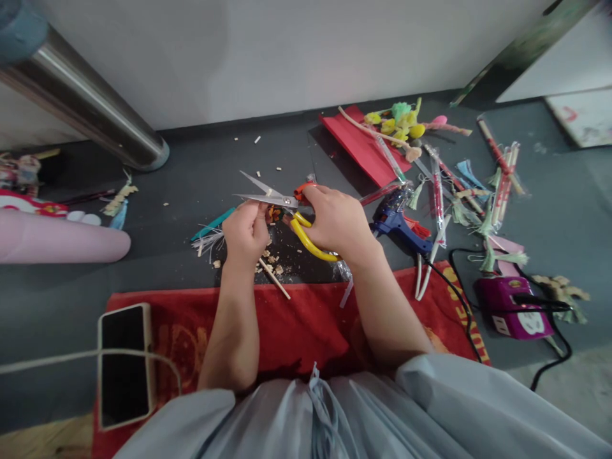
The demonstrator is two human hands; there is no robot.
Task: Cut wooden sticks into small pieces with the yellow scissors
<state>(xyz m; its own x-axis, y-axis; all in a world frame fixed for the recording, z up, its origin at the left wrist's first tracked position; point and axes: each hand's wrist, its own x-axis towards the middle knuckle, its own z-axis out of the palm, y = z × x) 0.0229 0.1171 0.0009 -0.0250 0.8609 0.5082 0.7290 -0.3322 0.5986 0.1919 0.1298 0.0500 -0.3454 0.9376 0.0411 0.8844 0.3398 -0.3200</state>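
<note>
Starting at the left edge: one pink cylinder (62,237), laid on its side on the dark tabletop (186,178); beyond it, one steel post (95,95), slanting across the far left.

Near left, one smartphone (123,376), screen up on the red towel (306,319), a pale cable (52,363) crossing over it; the towel presumably serves as a pad along the near edge.

One teal strip (222,218), beside a bundle of white fibres (210,242), both just left of the left hand.

One left hand (246,233), fingers bent together at the scissor blades; whether anything is pinched there cannot be told, the fingertips being partly hidden. It probably steadies work close to the cutting edge.

One pair of scissors (287,201), centre, blades parted and pointing left, a small pale piece showing between them; orange and yellow handles. Below: wood-coloured chips (272,258), likely offcuts, and one thin stick (275,279), reaching onto the towel.

One right hand (339,220), wrapped around the scissor handles, apparently for leverage.

To its right: one red folder (356,150), far; one blue glue gun (399,228), seemingly parked within reach; wrapped sticks (507,185); and, near right, one purple power adaptor (495,306), perhaps placed to feed the gun.
</note>
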